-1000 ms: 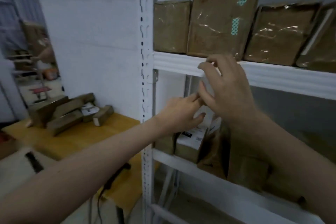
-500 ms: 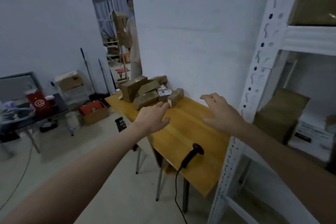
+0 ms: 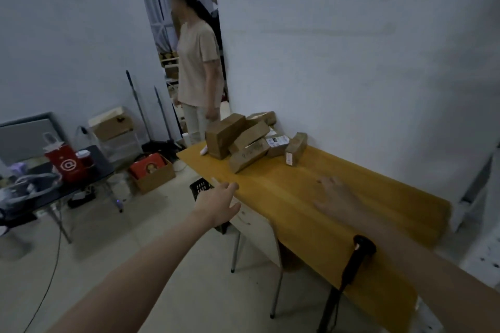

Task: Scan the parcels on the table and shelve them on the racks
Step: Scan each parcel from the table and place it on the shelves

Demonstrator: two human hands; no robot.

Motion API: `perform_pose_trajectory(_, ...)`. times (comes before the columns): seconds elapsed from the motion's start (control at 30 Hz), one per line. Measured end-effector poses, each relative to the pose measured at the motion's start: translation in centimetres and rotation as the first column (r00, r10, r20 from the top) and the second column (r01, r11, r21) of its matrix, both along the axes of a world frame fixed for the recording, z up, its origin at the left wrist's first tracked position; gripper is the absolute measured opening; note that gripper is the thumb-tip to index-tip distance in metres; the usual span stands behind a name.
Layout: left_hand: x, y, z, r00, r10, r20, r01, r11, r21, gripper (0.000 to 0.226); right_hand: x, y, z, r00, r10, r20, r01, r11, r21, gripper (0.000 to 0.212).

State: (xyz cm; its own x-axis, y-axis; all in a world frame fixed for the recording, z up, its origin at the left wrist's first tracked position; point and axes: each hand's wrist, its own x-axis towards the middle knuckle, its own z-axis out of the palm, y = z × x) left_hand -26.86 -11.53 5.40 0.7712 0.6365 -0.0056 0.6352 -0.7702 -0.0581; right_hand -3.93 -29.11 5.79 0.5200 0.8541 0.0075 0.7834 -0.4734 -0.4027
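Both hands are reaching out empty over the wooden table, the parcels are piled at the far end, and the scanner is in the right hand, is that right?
Not quite. In the head view the scanner lies on the near end of the table, in neither hand. The left hand and right hand are empty, and the parcels sit at the far end.

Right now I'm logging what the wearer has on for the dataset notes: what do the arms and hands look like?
Both arms are bare as far as the frame shows: no sleeves in view. The left hand and right hand carry no gloves, and no watch, ring or wristband is visible. The right hand is motion-blurred, so small details there cannot be told.
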Motion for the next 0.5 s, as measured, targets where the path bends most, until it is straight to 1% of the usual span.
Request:
perform_pose_trajectory(0.2, 6.6, 5.3, -2.0, 0.998, -0.064, 0.001, 0.064, 0.993, -0.096, 0.049, 3.5, 5.4, -2.9, 0.995, -0.091, -0.038, 0.091, 0.996, 0.003, 0.060)
perform_pose_trajectory(0.33, 12.5, 9.2, -3.5, 0.992, -0.124, -0.001, 0.123, 0.987, -0.099, 0.048, 7.2, 10.4, -5.5, 0.987, -0.122, -0.103, 0.123, 0.992, 0.002, 0.061)
perform_pose_trajectory(0.5, 19.4, 14.6, -5.4, 0.989, -0.145, -0.007, 0.142, 0.978, -0.152, 0.046, 12.5, 17.5, -8.5, 0.970, -0.181, -0.165, 0.170, 0.982, -0.081, 0.057)
